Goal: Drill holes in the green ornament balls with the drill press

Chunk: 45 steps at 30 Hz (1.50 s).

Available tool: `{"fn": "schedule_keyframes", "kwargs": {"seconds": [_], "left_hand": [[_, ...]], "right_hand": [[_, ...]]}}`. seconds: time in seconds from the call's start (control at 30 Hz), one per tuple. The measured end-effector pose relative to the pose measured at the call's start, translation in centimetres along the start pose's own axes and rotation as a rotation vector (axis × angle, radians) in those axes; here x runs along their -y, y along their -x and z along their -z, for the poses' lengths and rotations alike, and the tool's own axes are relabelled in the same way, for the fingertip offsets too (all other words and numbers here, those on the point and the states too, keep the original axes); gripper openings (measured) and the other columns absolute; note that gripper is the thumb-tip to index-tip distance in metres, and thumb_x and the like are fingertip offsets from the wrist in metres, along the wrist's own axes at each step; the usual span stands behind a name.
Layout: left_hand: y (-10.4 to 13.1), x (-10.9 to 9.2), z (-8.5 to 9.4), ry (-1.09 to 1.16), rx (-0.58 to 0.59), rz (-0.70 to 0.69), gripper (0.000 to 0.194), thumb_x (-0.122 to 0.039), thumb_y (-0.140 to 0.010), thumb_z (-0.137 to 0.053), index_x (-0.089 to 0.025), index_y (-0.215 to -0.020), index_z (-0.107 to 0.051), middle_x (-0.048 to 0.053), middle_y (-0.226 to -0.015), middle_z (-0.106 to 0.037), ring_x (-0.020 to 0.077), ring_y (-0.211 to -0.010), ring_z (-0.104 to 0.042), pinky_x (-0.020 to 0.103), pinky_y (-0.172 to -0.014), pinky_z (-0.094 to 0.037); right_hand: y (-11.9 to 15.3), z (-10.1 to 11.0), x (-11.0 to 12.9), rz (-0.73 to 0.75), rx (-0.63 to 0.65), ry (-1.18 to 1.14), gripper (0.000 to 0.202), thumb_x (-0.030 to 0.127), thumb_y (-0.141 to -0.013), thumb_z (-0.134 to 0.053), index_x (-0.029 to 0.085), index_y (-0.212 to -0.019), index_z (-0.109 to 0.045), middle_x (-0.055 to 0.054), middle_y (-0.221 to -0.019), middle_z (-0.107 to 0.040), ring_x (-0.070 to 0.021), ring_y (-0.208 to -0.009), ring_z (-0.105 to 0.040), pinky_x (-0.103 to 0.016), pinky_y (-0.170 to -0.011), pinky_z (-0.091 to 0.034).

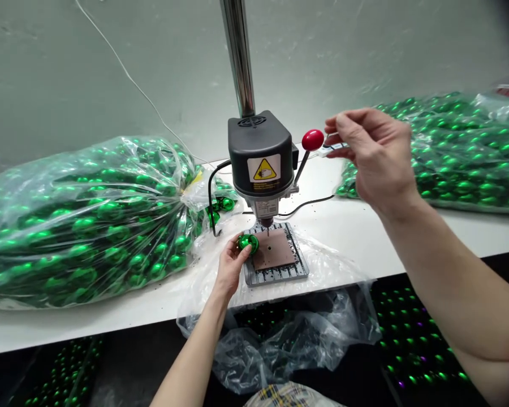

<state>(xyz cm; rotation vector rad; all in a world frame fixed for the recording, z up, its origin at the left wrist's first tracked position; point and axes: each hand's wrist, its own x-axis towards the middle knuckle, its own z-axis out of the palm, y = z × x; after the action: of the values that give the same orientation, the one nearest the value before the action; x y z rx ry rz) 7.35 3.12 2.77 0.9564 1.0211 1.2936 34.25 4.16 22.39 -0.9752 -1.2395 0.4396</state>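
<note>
My left hand point(232, 264) is closed on a shiny green ball point(248, 244), thumb in front, at the left edge of the drill press base point(299, 272). A small dark opening shows on the ball. Beside it, a brownish square board point(275, 257) with a hole lies on the slotted base. The drill bit point(268, 231) points down above this board. My right hand point(375, 150) is raised just right of the lever's red knob point(313, 139), fingers curled but apart, not touching the knob. Behind those fingertips is a small pale object point(333, 150), partly hidden.
A clear bag of green balls point(89, 226) lies left on the white table point(152, 305); another bag point(453, 152) stands right. The black drill head point(261, 147) hangs on a metal column point(238, 56). Plastic sheeting point(280, 353) drapes over the front edge. Dark shavings surround the base.
</note>
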Motion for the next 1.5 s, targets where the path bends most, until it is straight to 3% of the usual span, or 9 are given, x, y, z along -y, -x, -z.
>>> {"fn": "schedule_keyframes", "kwargs": {"seconds": [0.1,0.23,0.37,0.57,0.7,0.8,1.07,1.23,1.5], "left_hand": [[-0.4,-0.8,0.3,0.123,-0.013,0.068,0.06,-0.03,-0.071,-0.085,-0.02,-0.125,-0.06,0.005,-0.109,-0.072,0.0178,-0.096,-0.069,0.03,-0.088,-0.053],[0.5,-2.3,0.4,0.41,0.031,0.267,0.055,-0.038,-0.08,-0.077,-0.021,-0.127,-0.056,0.006,-0.104,-0.073,0.0184,-0.085,-0.072,0.028,-0.075,-0.057],[4.2,-2.3,-0.5,0.49,0.112,0.429,0.043,-0.043,-0.084,-0.077,-0.017,-0.116,-0.064,0.008,-0.111,-0.073,0.0164,-0.086,-0.07,0.025,-0.074,-0.057],[8.5,-1.0,-0.3,0.329,0.196,0.404,0.059,-0.053,-0.071,-0.087,-0.019,-0.113,-0.065,0.007,-0.107,-0.071,0.0204,-0.097,-0.067,0.028,-0.083,-0.055],[8.2,-2.1,0.8,0.075,0.382,0.282,0.074,-0.055,-0.062,-0.092,-0.022,-0.12,-0.061,0.005,-0.099,-0.068,0.0192,-0.093,-0.063,0.026,-0.078,-0.05],[7.5,-3.2,0.9,0.025,0.394,0.254,0.072,-0.052,-0.06,-0.094,-0.021,-0.116,-0.061,0.005,-0.1,-0.068,0.0189,-0.091,-0.062,0.026,-0.077,-0.049],[3.7,-3.4,0.6,-0.024,0.114,0.093,0.074,-0.033,-0.061,-0.094,-0.022,-0.124,-0.058,0.003,-0.099,-0.072,0.0189,-0.093,-0.067,0.03,-0.089,-0.048],[0.7,-1.1,-0.1,-0.162,0.079,-0.05,0.064,-0.031,-0.057,-0.095,-0.018,-0.11,-0.062,0.005,-0.102,-0.071,0.0191,-0.094,-0.065,0.03,-0.086,-0.049],[-2.3,2.0,-1.3,-0.354,0.139,-0.151,0.058,-0.037,-0.065,-0.09,-0.017,-0.112,-0.063,0.009,-0.113,-0.067,0.0231,-0.104,-0.063,0.038,-0.097,-0.048]], "right_hand": [[-0.3,-0.7,0.0,0.156,0.006,0.119,0.012,0.042,-0.096,-0.061,0.035,-0.104,-0.066,-0.004,-0.114,-0.07,-0.0193,-0.094,-0.068,-0.04,-0.081,-0.062],[4.7,-1.3,-0.5,0.545,-0.357,0.207,0.015,0.028,-0.098,-0.059,0.032,-0.107,-0.07,-0.004,-0.108,-0.064,-0.0177,-0.09,-0.065,-0.037,-0.076,-0.057],[14.2,-3.6,-3.4,0.552,0.261,0.262,0.042,0.014,-0.088,-0.071,0.026,-0.127,-0.062,-0.007,-0.11,-0.066,-0.0191,-0.104,-0.067,-0.033,-0.085,-0.06],[20.6,-5.7,-5.7,0.047,0.536,0.152,0.046,0.037,-0.091,-0.07,0.028,-0.134,-0.059,-0.01,-0.123,-0.064,-0.0216,-0.116,-0.066,-0.037,-0.097,-0.059],[18.6,-4.9,-5.1,-0.214,0.801,0.03,0.056,0.049,-0.082,-0.077,0.036,-0.135,-0.063,-0.004,-0.117,-0.067,-0.0197,-0.111,-0.067,-0.035,-0.097,-0.057],[17.3,-4.2,-4.2,-0.074,0.848,0.103,0.054,0.047,-0.089,-0.07,0.034,-0.14,-0.06,-0.005,-0.126,-0.069,-0.0208,-0.117,-0.065,-0.038,-0.102,-0.055],[6.3,-0.9,1.3,0.245,-0.24,-0.01,0.018,0.034,-0.097,-0.064,0.022,-0.089,-0.075,0.0,-0.086,-0.072,-0.0091,-0.07,-0.065,-0.025,-0.065,-0.054],[-1.0,-2.1,1.7,0.132,-0.029,-0.015,0.021,0.035,-0.094,-0.067,0.018,-0.083,-0.066,0.001,-0.077,-0.066,-0.0053,-0.065,-0.062,-0.018,-0.059,-0.05],[-1.9,-4.7,1.5,-0.039,-0.009,-0.129,0.042,0.033,-0.095,-0.066,0.018,-0.058,-0.054,0.005,-0.057,-0.053,-0.0031,-0.049,-0.047,-0.018,-0.05,-0.041]]}}
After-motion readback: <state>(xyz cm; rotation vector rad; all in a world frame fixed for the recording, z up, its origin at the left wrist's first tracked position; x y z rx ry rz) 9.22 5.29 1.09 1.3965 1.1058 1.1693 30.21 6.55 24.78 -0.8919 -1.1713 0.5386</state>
